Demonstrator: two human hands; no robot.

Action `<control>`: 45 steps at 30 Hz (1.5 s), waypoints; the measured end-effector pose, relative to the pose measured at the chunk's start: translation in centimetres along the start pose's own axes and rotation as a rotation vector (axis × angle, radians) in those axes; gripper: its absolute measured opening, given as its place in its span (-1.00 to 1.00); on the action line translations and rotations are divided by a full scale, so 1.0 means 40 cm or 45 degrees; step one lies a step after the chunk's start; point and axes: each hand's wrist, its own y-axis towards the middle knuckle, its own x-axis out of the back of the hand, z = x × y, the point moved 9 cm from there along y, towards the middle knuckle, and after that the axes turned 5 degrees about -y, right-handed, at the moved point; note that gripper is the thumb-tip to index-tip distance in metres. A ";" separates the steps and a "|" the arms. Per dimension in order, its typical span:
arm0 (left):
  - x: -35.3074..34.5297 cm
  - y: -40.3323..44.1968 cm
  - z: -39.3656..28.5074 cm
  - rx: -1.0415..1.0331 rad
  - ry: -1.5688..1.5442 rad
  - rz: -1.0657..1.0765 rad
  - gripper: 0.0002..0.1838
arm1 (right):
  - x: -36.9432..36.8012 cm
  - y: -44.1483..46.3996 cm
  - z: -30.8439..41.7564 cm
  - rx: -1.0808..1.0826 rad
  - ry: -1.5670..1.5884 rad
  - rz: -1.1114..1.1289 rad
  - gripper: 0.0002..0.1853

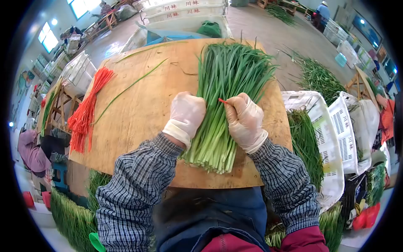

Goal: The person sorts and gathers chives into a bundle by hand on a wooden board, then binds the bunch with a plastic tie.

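A thick bundle of garlic chives (226, 80) lies on the wooden board, green leaf tips away from me and pale cut ends toward me. My right hand (245, 122), in a whitish glove, is closed in a pinch on a red tie (223, 101) at the bundle's right side; a short end of it sticks out over the leaves. On the left side, my left hand (187, 115), gloved too, makes a fist against the bundle. Whatever its fingers hold is hidden. More red ties (90, 109) lie in a heap at the board's left edge.
Loose leaves (134, 82) lie on the wooden board (138, 113). White crates (329, 164) with chives stand at the right, and stacked crates (184, 12) beyond the board. More chives (71, 218) stand at lower left. A person in pink (31, 149) sits at the left.
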 end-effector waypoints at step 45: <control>-0.080 -0.137 0.087 0.855 -1.348 -0.367 -0.89 | -0.136 0.035 0.070 0.020 0.035 0.295 -0.96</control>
